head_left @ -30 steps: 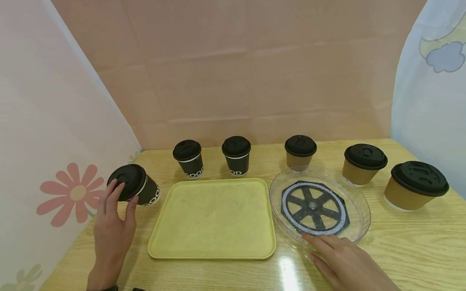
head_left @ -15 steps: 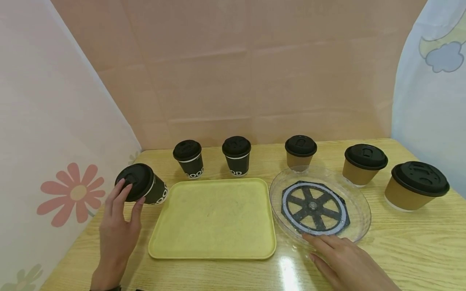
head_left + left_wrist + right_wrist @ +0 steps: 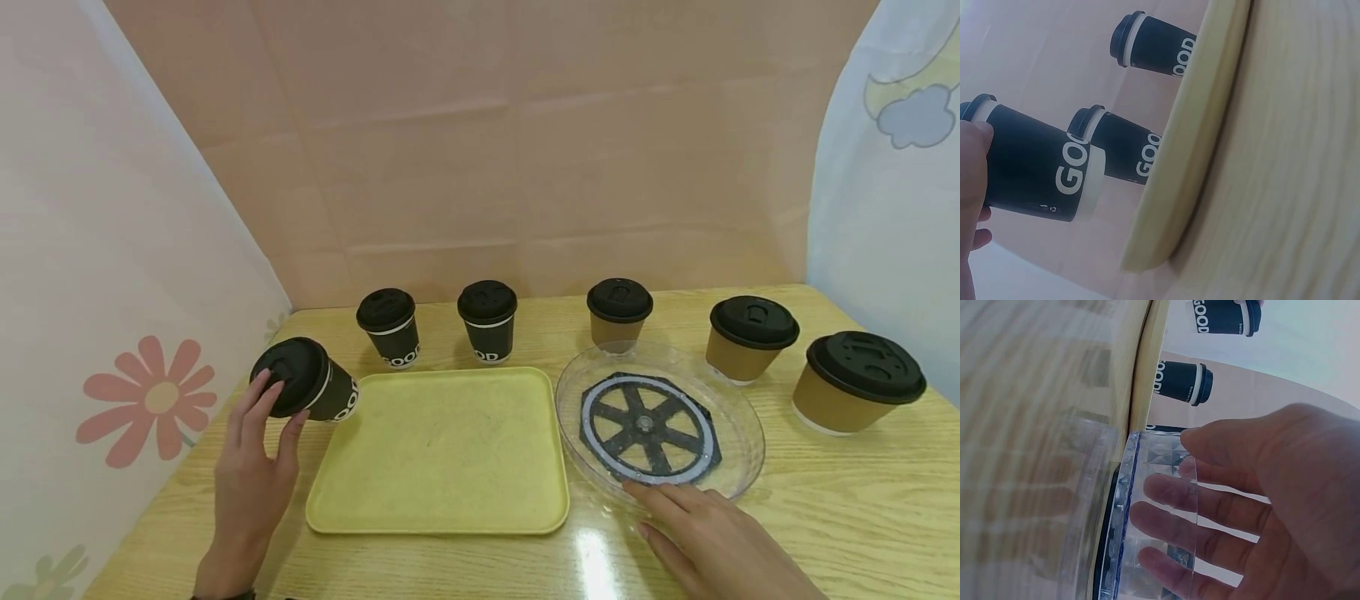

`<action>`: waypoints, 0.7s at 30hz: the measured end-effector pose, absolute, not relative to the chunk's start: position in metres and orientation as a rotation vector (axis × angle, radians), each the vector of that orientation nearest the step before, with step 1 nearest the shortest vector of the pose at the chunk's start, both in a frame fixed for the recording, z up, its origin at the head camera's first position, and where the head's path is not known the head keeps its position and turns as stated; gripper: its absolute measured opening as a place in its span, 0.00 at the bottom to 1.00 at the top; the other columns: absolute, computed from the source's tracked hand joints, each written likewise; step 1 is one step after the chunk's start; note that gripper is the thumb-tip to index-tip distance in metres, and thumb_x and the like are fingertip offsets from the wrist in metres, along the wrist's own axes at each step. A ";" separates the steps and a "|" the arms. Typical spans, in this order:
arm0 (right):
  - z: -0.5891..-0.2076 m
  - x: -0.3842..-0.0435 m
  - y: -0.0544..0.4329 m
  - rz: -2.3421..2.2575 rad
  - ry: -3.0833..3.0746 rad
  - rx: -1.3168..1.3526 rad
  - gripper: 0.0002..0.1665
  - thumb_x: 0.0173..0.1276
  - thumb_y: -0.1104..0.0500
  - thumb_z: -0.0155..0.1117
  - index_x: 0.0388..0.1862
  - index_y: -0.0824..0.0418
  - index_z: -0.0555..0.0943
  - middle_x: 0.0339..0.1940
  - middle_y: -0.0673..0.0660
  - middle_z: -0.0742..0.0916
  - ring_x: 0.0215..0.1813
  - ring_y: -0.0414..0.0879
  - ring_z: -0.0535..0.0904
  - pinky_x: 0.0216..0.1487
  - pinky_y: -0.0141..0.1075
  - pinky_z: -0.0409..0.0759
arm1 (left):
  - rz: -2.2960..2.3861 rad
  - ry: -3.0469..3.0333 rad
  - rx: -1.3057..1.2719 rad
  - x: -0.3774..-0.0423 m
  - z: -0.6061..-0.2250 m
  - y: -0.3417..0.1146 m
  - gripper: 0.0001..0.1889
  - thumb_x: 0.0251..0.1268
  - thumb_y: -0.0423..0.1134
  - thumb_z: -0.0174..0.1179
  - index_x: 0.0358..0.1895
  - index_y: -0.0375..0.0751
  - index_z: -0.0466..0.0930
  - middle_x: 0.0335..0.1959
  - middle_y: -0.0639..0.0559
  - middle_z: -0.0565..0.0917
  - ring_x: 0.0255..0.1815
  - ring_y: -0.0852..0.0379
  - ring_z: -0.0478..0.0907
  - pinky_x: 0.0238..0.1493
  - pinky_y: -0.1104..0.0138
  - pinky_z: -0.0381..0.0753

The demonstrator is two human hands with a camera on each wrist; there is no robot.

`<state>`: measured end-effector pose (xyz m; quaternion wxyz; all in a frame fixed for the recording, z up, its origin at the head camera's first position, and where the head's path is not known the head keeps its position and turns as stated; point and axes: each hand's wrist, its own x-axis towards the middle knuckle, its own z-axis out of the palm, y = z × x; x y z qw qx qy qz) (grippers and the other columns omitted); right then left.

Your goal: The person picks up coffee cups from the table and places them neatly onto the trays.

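Observation:
My left hand (image 3: 255,467) holds a black lidded paper cup (image 3: 335,394) by its lid, thumb on one side and fingers on the other. The cup leans, its base pointing towards the yellow tray (image 3: 438,450) and overlapping that tray's left corner in the head view. A gap shows between cup base and tray rim (image 3: 1172,181) in the left wrist view. My right hand (image 3: 708,533) is at the near rim of a round clear plastic dish (image 3: 738,425), which has a dark spoked wheel shape at its bottom. In the right wrist view, its fairly straight fingers (image 3: 1175,528) show through the clear wall.
Two more black lidded cups, a left one (image 3: 393,333) and a right one (image 3: 489,325), stand behind the tray. Brown lidded cups, one small (image 3: 617,329), one medium (image 3: 738,354) and one large (image 3: 836,400), stand behind and right of the dish. A cloth backdrop (image 3: 510,167) encloses the table.
My left hand has carried the black cup rightwards, from beside the tray to its left back corner. My right hand and the dish have stayed put.

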<state>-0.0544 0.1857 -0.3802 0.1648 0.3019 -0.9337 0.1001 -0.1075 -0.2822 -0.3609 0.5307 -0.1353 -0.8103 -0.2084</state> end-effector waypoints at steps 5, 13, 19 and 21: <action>-0.379 -0.054 0.186 0.285 -2.686 0.856 0.28 0.55 0.51 0.75 0.57 0.49 0.81 0.45 0.41 0.88 0.42 0.39 0.85 0.37 0.36 0.84 | -0.494 -1.936 -0.363 -0.109 -0.362 -0.280 0.30 0.71 0.55 0.52 0.57 0.28 0.75 0.61 0.33 0.77 0.58 0.35 0.76 0.66 0.85 0.62; -0.379 -0.054 0.185 0.291 -2.689 0.849 0.28 0.56 0.51 0.75 0.56 0.49 0.81 0.46 0.41 0.88 0.42 0.39 0.85 0.37 0.37 0.84 | -0.482 -1.960 -0.417 -0.110 -0.364 -0.276 0.28 0.72 0.53 0.52 0.57 0.28 0.75 0.61 0.33 0.76 0.61 0.38 0.75 0.69 0.82 0.61; -0.379 -0.054 0.186 0.297 -2.660 0.863 0.29 0.54 0.52 0.76 0.56 0.49 0.81 0.45 0.42 0.88 0.42 0.39 0.85 0.37 0.36 0.84 | -0.476 -1.985 -0.420 -0.109 -0.365 -0.275 0.28 0.73 0.53 0.51 0.58 0.29 0.75 0.62 0.32 0.75 0.59 0.34 0.74 0.69 0.82 0.60; -0.379 -0.054 0.186 0.298 -2.651 0.865 0.29 0.54 0.52 0.76 0.57 0.49 0.81 0.45 0.41 0.88 0.42 0.39 0.85 0.37 0.36 0.84 | -0.481 -1.993 -0.418 -0.108 -0.365 -0.274 0.28 0.73 0.53 0.51 0.58 0.30 0.75 0.62 0.32 0.74 0.58 0.33 0.74 0.68 0.84 0.59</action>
